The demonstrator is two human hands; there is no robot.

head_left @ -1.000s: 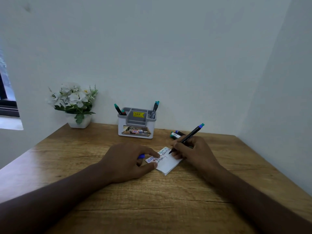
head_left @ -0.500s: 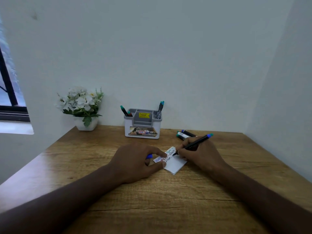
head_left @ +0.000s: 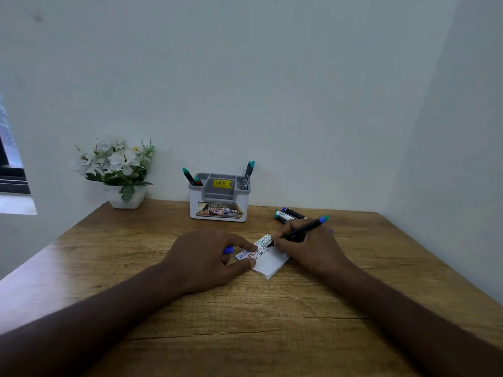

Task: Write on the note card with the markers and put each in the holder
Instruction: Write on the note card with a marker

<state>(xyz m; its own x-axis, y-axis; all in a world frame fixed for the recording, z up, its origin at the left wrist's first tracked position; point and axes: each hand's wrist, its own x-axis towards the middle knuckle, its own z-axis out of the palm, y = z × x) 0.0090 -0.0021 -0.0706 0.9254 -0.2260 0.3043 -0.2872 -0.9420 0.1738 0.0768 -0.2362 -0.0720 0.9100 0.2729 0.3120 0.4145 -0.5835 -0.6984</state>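
Observation:
A small white note card (head_left: 269, 263) with lines of coloured writing lies on the wooden desk. My right hand (head_left: 307, 250) grips a black marker (head_left: 304, 230) with a blue end, its tip touching the card's upper part. My left hand (head_left: 206, 257) presses the card's left edge with forefinger and thumb, and a blue cap (head_left: 228, 250) is tucked in its curled fingers. The grey-and-white holder (head_left: 219, 212) stands at the back against the wall, with markers in its left slot (head_left: 189, 176) and right slot (head_left: 248, 174).
Two or three loose markers (head_left: 288, 214) lie on the desk behind my right hand. A white pot of white flowers (head_left: 119, 170) stands at the back left corner. Walls close the desk at the back and right; a window sill is at far left.
My right hand has tilted the marker lower and kept writing on the card. My left hand stays on the card. The view has shifted slightly.

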